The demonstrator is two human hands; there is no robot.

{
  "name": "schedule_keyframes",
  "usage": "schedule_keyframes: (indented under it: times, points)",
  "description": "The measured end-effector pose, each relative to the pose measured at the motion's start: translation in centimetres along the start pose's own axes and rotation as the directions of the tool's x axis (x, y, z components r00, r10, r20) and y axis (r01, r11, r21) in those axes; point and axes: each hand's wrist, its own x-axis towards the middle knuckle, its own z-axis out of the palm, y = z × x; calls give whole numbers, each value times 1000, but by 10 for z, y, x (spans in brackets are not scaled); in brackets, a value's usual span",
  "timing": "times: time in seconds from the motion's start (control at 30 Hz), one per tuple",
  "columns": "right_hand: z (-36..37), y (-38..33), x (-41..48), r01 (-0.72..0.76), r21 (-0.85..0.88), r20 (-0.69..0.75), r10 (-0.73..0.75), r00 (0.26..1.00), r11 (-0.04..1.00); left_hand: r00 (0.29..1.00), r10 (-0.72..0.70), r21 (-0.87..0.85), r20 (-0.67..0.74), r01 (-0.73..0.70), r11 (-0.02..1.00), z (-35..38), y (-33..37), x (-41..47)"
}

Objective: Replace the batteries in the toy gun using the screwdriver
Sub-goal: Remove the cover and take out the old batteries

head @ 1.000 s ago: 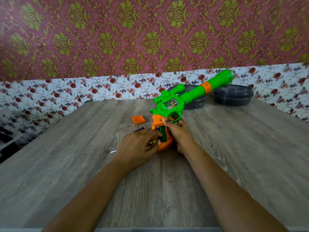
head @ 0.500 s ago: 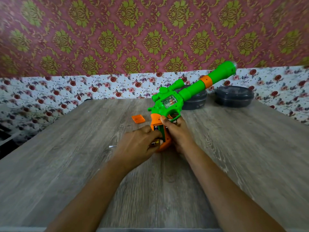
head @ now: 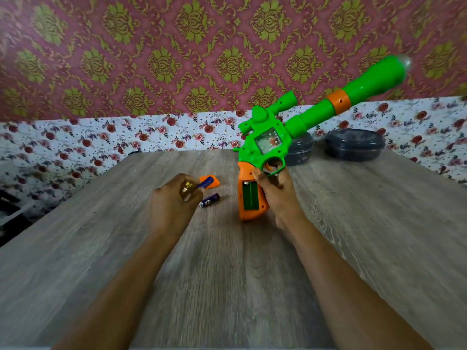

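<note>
Right hand (head: 278, 195) clamped round the orange grip of the toy gun (head: 267, 145) — butt down at the table (head: 227, 274), barrel tilted up to the right; battery bay (head: 250, 195) in the grip uncovered, facing the camera; left hand (head: 171, 205) curled, pinching a blue battery (head: 203, 184); second battery (head: 209, 200) lies on the table just beside that hand; orange cover (head: 213, 181) behind — partly hidden.
</note>
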Motion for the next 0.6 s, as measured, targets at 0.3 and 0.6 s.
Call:
schedule_keyframes:
  times: [0.3, 0.6]
  points:
    - [0, 0, -1, 98, -33, 154, -92, 984, 995, 971, -122, 389, 206, 33, 921, 20, -23, 30]
    - [2, 3, 1, 69, 27, 111, -72, 991, 997, 989, -36, 258, 145, -2, 966, 12, -21, 39]
